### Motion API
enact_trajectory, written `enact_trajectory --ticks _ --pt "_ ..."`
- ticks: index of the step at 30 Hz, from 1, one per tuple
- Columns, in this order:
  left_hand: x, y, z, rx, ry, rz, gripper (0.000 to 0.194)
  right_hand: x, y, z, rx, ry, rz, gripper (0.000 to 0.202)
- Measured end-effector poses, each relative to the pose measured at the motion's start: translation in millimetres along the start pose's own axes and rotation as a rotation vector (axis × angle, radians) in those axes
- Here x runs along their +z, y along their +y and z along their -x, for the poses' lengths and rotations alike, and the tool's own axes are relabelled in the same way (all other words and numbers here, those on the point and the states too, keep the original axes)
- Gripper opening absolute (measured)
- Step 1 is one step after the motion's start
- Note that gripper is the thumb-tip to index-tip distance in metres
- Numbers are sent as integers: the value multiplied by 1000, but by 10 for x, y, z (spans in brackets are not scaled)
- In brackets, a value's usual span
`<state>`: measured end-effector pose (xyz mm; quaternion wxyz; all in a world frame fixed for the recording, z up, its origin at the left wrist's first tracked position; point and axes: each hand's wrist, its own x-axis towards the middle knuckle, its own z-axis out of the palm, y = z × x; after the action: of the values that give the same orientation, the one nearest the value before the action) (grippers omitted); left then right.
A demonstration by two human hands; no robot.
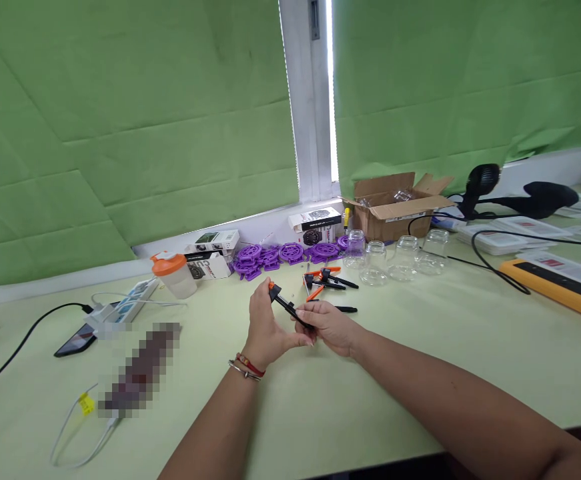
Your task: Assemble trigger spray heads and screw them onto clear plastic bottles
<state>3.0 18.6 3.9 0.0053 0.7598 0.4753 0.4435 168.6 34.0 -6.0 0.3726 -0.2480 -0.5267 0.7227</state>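
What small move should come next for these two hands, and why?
Probably a slight adjustment by the right hand at the lower end of the black-and-orange piece: its fingertips pinch there, while the left hand meets the upper, orange-tipped end and could steady it.

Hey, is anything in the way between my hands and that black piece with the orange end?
Nothing visible: the right hand grips the black piece near its lower end, and the left hand is at its orange end.
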Motion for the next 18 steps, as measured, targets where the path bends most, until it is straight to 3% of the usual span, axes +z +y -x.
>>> enact_trajectory --ticks 3,8,11,18 --pt "41 25 23 -57 3 -7 127 -23 -13 -18 11 30 2 31" --pt "106 87 49 -154 50 -7 113 -10 -16 -24 36 81 -14 34" --pt "120 101 50 -138 48 -30 106 -1 -19 -20 53 94 -21 35" --pt "121 126 32 -90 54 -103 108 0 -10 -24 83 85 -58 35"
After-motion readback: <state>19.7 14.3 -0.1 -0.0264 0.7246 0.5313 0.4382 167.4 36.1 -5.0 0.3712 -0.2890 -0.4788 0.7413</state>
